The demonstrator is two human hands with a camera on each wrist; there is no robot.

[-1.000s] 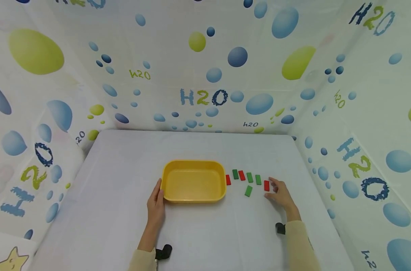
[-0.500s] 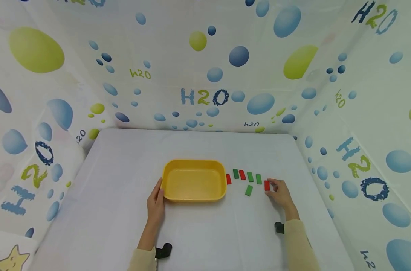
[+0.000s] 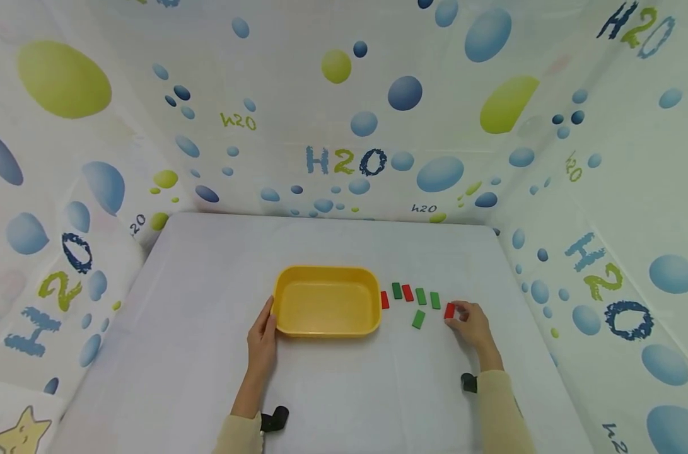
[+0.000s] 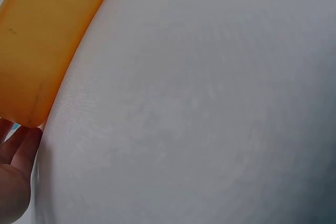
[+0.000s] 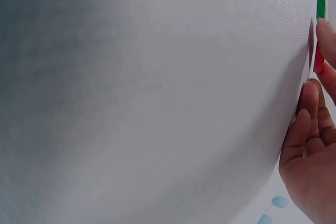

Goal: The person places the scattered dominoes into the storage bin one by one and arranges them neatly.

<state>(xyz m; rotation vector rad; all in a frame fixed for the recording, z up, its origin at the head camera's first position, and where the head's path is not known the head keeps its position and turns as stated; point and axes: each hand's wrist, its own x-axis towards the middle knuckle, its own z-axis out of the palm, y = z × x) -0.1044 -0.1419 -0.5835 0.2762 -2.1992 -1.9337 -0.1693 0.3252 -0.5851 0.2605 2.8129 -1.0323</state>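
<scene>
My right hand point(image 3: 473, 325) pinches a small flat red rectangular block point(image 3: 449, 310) between thumb and forefinger, at the right end of a loose row of blocks. In the right wrist view, the thumb partly covers this red block point(image 5: 318, 61); the other fingers are bent below it. On the left, my left hand point(image 3: 261, 343) rests against the left side of a shallow yellow plastic tray point(image 3: 328, 334), its fingers fairly straight along the outer wall. From the left wrist, fingers point(image 4: 26, 148) touch the tray's lower corner point(image 4: 31, 114). Nothing lies in the tray.
Between tray and right hand lie several green blocks point(image 3: 420, 296) and two more red ones, one red block point(image 3: 384, 300) close to the tray's right wall. A lone green block point(image 3: 419, 319) sits nearer. The white table point(image 3: 344, 391) is walled by a printed curtain point(image 3: 264, 75).
My right thumb and forefinger have closed on the red block, which now stands slightly turned. The left hand keeps its place at the tray. The head view has shifted a little.
</scene>
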